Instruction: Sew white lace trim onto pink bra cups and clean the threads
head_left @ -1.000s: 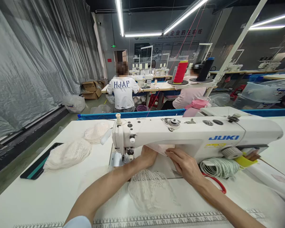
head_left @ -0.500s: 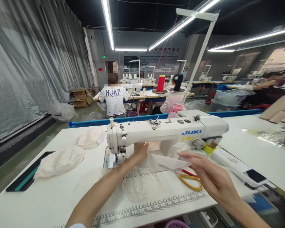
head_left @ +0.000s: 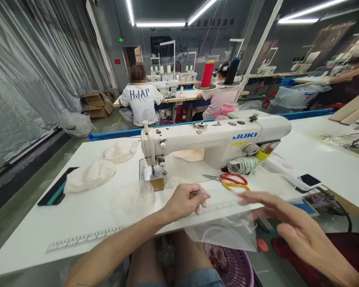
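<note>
My left hand [head_left: 185, 201] is over the front of the white table with its fingers curled in, and I see nothing in them. To the right, my right hand [head_left: 296, 223] has its fingers spread, slightly blurred. Below and between both hands, a translucent plastic bag [head_left: 227, 233] hangs at the table's front edge, apparently loose. Cream fringed fabric pieces [head_left: 128, 203] lie left of my left hand, near the needle of the white sewing machine [head_left: 206, 137]. Beyond my hands are scissors [head_left: 235, 180] with red and yellow handles.
Stacked cream fabric pieces [head_left: 91, 175] lie at the left on a dark-green board [head_left: 55, 191]. A pale green cord coil [head_left: 242, 164] and a phone [head_left: 309, 180] are at the right. A purple basket [head_left: 239, 265] stands below the table. Co-workers sit farther back.
My left hand has come back from under the machine arm toward the table's front. The plastic has moved from the machine down to the front edge, uncovering the scissors. The view has tilted down.
</note>
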`<state>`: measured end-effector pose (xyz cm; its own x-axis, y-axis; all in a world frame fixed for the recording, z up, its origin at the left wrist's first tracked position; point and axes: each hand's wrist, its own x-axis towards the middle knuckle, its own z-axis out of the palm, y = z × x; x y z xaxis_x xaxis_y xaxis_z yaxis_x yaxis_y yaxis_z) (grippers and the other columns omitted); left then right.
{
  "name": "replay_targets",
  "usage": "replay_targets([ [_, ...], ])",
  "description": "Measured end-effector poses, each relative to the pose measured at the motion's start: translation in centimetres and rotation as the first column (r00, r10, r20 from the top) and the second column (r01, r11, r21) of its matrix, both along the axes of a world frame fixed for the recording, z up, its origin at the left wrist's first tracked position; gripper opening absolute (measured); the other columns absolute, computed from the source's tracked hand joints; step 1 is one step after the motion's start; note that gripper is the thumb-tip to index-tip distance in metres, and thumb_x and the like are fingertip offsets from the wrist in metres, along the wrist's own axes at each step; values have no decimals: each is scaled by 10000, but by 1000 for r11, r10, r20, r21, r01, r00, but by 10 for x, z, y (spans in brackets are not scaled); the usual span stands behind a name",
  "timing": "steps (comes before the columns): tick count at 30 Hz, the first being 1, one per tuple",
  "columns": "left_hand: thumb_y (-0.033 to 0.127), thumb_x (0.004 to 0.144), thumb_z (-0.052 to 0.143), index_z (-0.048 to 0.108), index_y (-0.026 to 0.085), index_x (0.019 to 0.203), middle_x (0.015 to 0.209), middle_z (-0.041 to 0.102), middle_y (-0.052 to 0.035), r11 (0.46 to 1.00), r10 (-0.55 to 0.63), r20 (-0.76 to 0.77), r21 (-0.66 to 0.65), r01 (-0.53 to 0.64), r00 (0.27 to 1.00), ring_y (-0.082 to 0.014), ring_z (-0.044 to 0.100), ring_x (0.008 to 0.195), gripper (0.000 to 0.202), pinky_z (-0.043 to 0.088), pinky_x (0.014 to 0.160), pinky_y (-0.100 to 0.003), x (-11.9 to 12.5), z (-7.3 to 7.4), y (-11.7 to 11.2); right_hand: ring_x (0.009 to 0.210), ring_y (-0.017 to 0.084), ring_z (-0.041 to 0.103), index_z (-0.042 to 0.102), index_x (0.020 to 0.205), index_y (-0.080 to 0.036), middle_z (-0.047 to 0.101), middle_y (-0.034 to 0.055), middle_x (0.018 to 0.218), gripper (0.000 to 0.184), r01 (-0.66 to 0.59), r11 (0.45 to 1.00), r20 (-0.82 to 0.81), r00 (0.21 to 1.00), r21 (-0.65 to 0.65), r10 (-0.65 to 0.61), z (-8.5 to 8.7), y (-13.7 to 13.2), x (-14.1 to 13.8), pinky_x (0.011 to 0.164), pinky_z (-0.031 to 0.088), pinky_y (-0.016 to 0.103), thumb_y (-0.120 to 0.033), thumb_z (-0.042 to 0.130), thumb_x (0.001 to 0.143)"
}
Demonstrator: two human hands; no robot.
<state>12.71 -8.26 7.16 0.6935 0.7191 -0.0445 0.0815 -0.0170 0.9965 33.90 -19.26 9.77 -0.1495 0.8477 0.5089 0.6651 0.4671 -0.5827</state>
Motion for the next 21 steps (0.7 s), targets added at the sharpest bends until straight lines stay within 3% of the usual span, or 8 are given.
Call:
replay_targets([
  [2,267,804,541,646,107,779,609,580,1,992,-67,-67,100,74,995,-57,485,398,193,360,430,-170,-12,-2,-8,1026,260,611,432,1318,-282,559,111,1260,607,-24,991,-74,997,-128,15,-12,10,-18,676,581,320,-639,477,829],
  [4,246,821,514,647,119,753,574,565,14,978,-106,-134,167,128,985,-60,497,412,196,366,447,-162,-25,-2,-14,973,241,617,424,1311,-239,618,107,1143,679,-83,965,-33,996,-249,78,-21,22,-42,740,544,329,-586,623,762],
  [7,256,831,506,629,126,736,550,550,25,982,-53,-205,166,88,977,-60,498,419,203,365,448,-154,-48,1,-18,600,151,586,597,984,-198,635,-1,658,296,-120,912,19,990,-392,138,-26,38,-73,579,459,252,-456,479,898],
  [10,287,818,539,610,127,749,554,542,29,996,-9,-221,89,29,975,-59,491,423,189,365,440,-151,-73,3,-19,475,122,481,558,734,-203,531,-32,510,337,-101,913,43,991,-394,128,-23,45,-85,498,366,234,-408,381,935],
  [14,272,818,540,617,119,813,596,565,16,999,-44,-202,8,46,978,-66,507,454,172,388,472,-164,-93,1,-18,444,119,440,496,695,-214,474,-49,468,346,-101,915,48,990,-392,129,-22,49,-89,472,326,232,-419,362,939],
  [18,120,795,477,640,116,822,657,628,-11,993,-60,-197,89,79,979,-88,567,561,165,409,544,-175,-97,-2,-16,430,112,410,445,652,-214,453,-51,452,382,-115,896,19,991,-428,136,-17,44,-90,459,307,233,-436,350,949],
  [20,56,769,447,650,118,798,675,648,-23,984,-39,-190,163,71,981,-108,592,626,214,430,591,-192,-96,-2,-17,446,107,410,448,638,-209,465,-44,472,403,-228,856,-42,971,-463,236,-9,41,-87,470,315,231,-446,358,952],
  [21,25,750,439,654,120,785,704,663,-33,975,-33,-173,212,70,984,-118,604,670,238,444,629,-203,-96,-1,-18,463,109,421,463,625,-205,473,-37,486,431,-343,812,-104,936,-472,335,-6,41,-84,484,329,233,-469,359,950],
])
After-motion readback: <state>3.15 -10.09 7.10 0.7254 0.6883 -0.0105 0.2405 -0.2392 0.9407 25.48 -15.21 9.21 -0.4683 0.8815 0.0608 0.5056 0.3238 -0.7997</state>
